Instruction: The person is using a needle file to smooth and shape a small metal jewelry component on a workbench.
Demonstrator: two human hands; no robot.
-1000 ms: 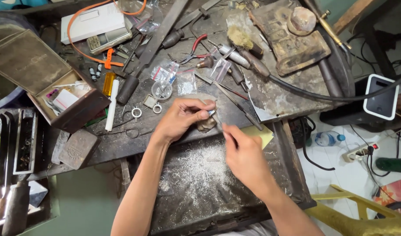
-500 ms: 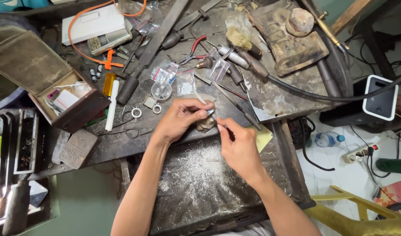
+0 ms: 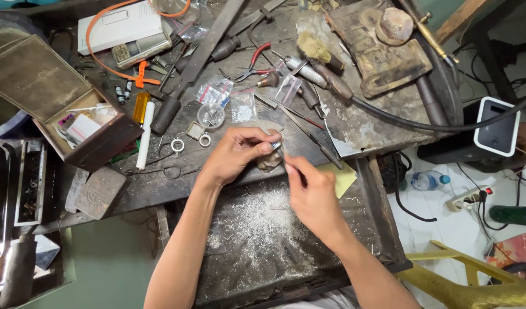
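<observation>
While both hands pinch small work: open box (image 3: 91,129) of oddments, filings-strewn tray (image 3: 263,229).

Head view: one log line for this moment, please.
left hand: pinches small silver piece | right hand: thin tool on piece | tray: filings

A single view comes from a camera worn on the person's head, looking steeply down and slightly forward over the workbench (image 3: 160,189). It sits close above the work: both forearms enter from the bottom edge of the frame, and the left hand (image 3: 234,154) and right hand (image 3: 314,194) meet near the picture's middle, at the bench's near edge above the pulled-out filings tray (image 3: 263,252). The bench's far side runs along the top of the frame; the tiled floor (image 3: 446,229) shows at the right. No second view shares the scene.
</observation>
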